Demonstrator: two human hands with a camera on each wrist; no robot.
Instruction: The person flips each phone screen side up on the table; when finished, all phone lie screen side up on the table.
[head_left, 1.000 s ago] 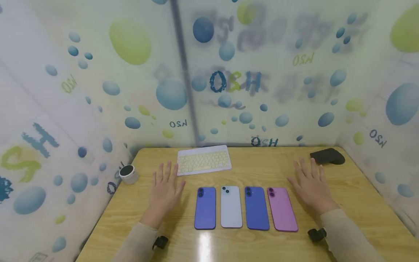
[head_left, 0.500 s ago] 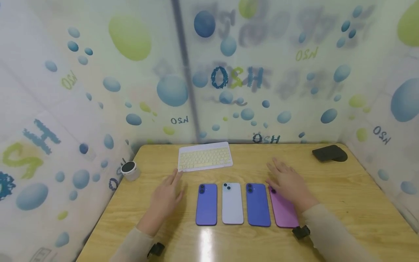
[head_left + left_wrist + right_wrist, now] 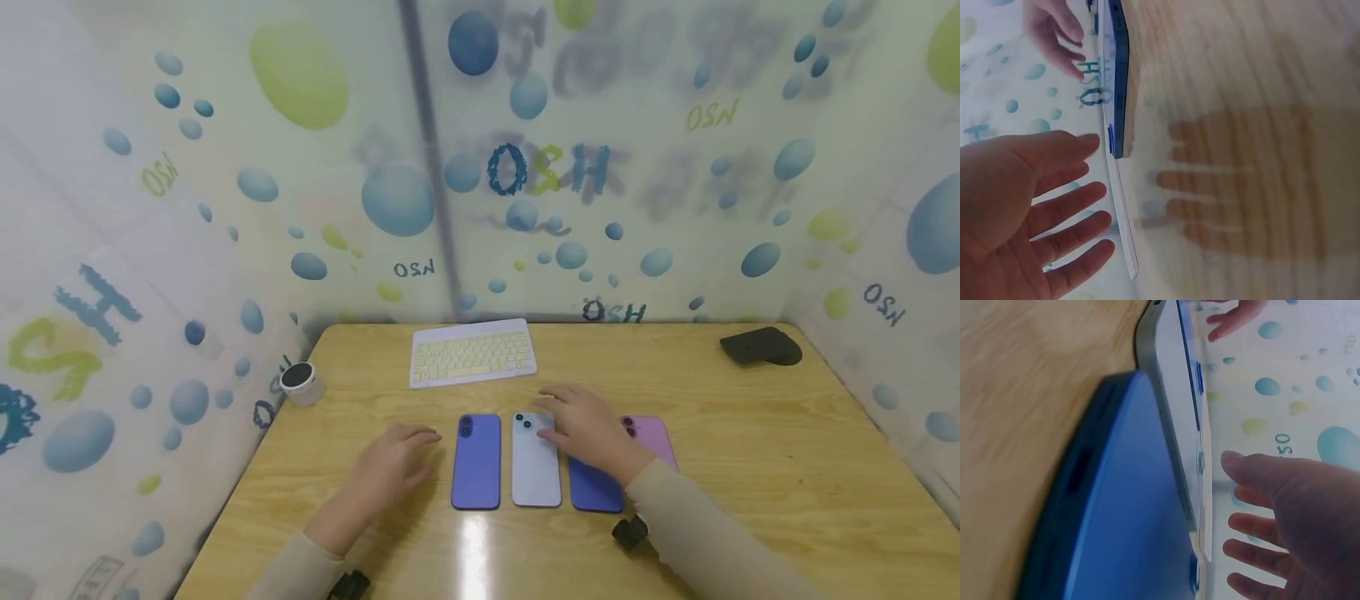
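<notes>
Four smartphones lie face down in a row: a blue-violet phone (image 3: 476, 462), a pale blue phone (image 3: 536, 467), a darker blue phone (image 3: 596, 490) and a pink phone (image 3: 654, 435). My right hand (image 3: 588, 425) hovers over the darker blue phone, its fingertips by the top of the pale one. In the right wrist view its fingers (image 3: 1260, 528) are loosely extended and hold nothing. Left of the row is my left hand (image 3: 382, 471), fingers relaxed. The left wrist view shows that hand apart from the nearest phone (image 3: 1120, 81), nothing in it.
A white keyboard (image 3: 472, 354) lies at the back of the wooden table (image 3: 750, 500). To the left stands a small white cylinder with a dark top (image 3: 301, 383). A flat black object (image 3: 761, 346) lies at the back right. Patterned walls (image 3: 337, 150) enclose the table.
My right hand has swept left from beyond the pink phone to above the darker blue one and the pale one. The left hand has turned, its fingers now pointing toward the phones.
</notes>
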